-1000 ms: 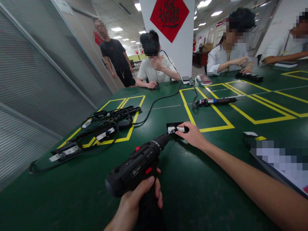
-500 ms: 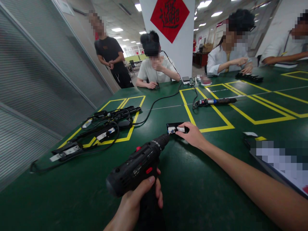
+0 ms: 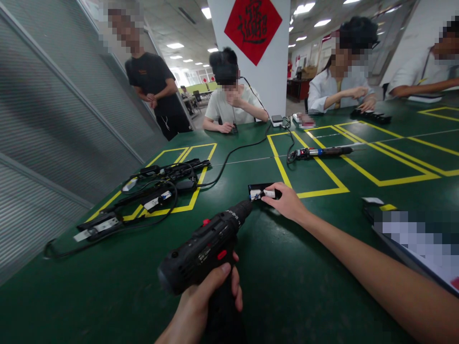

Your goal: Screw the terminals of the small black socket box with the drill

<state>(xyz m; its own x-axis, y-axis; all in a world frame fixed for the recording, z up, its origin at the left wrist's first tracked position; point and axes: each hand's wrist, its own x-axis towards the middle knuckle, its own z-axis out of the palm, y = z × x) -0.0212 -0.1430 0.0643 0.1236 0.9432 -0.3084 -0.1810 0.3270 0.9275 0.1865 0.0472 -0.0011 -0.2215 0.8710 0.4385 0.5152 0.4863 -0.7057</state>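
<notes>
My left hand is wrapped round the handle of a black cordless drill with red buttons. The drill points up and to the right, its bit meeting a small black case with a white strip inside. From the right, my right hand pinches that case between thumb and fingers against the table. What exactly the bit touches inside is too small to make out.
On the green table, black power strips with cables lie at left. Another wired tool lies beyond my right hand. A pixelated sheet is at right. Several people are across the table, one standing.
The standing person at the back left has moved a little to the left. My hands, the drill and the case have hardly moved.
</notes>
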